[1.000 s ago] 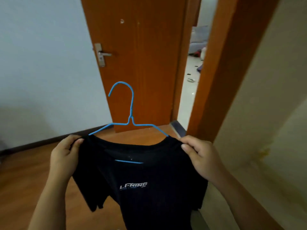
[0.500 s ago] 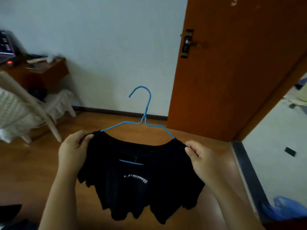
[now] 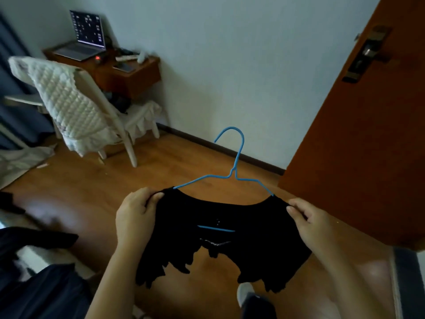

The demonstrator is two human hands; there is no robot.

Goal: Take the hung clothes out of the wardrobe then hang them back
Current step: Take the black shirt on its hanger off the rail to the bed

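Hands pinch shoulders of black T-shirt (image 3: 220, 238), left hand (image 3: 135, 217) at one end, right hand (image 3: 310, 224) at other; shirt on blue wire hanger (image 3: 232, 173), hook up, over wooden floor (image 3: 92, 192), beside orange door (image 3: 368, 146)

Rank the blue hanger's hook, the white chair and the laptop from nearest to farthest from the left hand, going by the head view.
From the left hand:
1. Hanger hook, just ahead, to its right.
2. White chair, across the floor, left.
3. Laptop, on the desk behind the chair.
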